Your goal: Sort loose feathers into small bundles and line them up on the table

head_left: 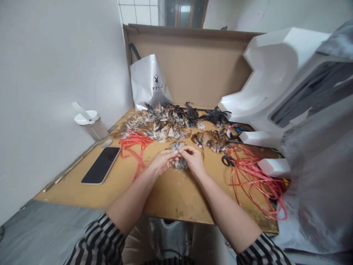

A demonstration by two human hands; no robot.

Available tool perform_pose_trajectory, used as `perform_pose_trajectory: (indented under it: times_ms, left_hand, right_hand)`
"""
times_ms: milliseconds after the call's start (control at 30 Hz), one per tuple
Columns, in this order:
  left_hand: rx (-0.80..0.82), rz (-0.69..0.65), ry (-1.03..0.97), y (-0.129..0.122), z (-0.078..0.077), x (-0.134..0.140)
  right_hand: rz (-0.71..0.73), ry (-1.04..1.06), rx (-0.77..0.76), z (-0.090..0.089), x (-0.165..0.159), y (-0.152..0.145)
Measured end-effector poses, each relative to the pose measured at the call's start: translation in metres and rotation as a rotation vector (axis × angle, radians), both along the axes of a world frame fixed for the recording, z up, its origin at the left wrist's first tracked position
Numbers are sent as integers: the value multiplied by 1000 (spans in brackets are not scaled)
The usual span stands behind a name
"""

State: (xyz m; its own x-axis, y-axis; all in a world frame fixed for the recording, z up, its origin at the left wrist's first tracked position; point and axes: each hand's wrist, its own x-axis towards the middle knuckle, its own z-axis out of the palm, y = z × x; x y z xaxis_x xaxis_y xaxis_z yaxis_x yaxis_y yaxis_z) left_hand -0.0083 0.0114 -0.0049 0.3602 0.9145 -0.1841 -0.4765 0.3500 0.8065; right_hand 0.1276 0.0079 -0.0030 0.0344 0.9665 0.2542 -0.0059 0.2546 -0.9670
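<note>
My left hand (166, 160) and my right hand (192, 157) meet over the middle of the table, fingertips pinched together. Between them is a small tuft of grey feathers (177, 146), gripped by both hands. More grey feathers (180, 163) show just below the fingers, on or close to the tabletop; whether they belong to the same tuft I cannot tell. Beyond my hands lies a long heap of brown and black feathers (162, 123). A smaller pile of brown feathers (211, 139) sits to the right of my right hand.
Red plastic strips (135, 138) lie left of my hands, with a larger tangle (253, 173) at right beside black-handled scissors (227, 159). A phone (101, 165) and a lidded cup (93, 127) stand at left. White foam (270, 70) borders the right; a silver bag (149, 81) leans behind.
</note>
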Motion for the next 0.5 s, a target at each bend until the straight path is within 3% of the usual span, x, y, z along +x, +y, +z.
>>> perform_pose_trajectory:
  times_ms: [167,500]
  left_hand:
    - [27,8,27,0,0,1]
    - [215,55,315,-4,5,4]
  right_hand:
    - [-39,-33,22,-2,-2,0]
    - [103,212,-221,9,4,-1]
